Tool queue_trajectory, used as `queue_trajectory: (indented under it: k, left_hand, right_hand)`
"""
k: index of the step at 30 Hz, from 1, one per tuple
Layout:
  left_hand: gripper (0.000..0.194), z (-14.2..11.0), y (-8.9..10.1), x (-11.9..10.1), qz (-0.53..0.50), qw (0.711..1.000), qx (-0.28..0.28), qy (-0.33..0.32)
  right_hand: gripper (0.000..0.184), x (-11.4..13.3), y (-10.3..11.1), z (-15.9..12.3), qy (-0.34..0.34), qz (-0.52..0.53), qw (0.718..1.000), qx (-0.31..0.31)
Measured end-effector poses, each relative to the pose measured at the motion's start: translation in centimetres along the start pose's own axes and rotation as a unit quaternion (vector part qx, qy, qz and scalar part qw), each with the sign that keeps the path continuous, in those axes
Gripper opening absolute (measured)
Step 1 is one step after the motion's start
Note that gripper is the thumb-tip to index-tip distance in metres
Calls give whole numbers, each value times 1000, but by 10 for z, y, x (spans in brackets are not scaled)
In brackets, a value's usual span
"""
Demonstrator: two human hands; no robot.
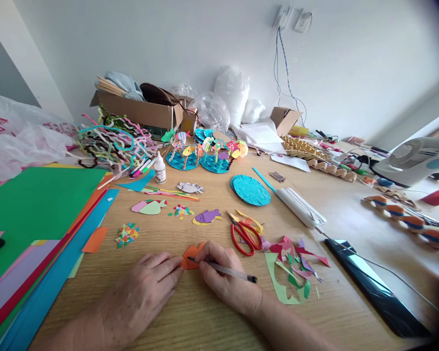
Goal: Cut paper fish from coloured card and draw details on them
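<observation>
An orange paper fish (190,257) lies on the wooden table in front of me, with a dark curved line on it. My right hand (221,273) grips a pen (236,272) with a clear barrel and dark end, its tip on the fish. Part of the fish is hidden behind those fingers. My left hand (146,280) lies flat with fingers stretched out, its fingertips at the fish's left edge. Beyond the hands lie a purple paper fish (208,217), light green and pink fish shapes (151,207) and a white drawn fish (190,187).
Red-handled scissors (246,239) and paper scraps (296,263) lie to the right, near a dark phone (376,287). Coloured paper sheets (40,204) fill the left side. Behind stand a glue bottle (160,168), pipe cleaners (113,139) and blue discs (251,190).
</observation>
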State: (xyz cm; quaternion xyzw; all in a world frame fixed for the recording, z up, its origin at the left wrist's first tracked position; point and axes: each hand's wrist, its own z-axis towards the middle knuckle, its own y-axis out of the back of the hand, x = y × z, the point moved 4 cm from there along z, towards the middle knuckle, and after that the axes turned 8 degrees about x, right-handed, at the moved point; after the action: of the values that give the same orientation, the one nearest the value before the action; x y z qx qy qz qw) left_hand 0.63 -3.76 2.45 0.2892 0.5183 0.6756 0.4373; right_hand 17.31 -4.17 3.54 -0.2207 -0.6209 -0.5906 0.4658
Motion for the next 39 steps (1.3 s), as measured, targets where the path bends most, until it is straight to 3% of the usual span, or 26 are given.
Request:
queue_trajectory:
  k: [10,18,27,39]
  left_hand:
    - [37,4,5,-1,-11,1000,-22,7]
    - [38,11,17,-2,4,1000,-3,-25]
    - [32,-2,-4,2,5,1000,-3,-1]
    - [39,4,9,-1,26,999,-5,-32]
  right_hand:
    - [8,-1,-6,4,-11,-31,999,17]
    - [9,-3,-7,4,-19,-45,999,12]
    - [9,2,-1,0,-18,-20,999,22]
    - [10,2,2,-2,-19,-2,999,26]
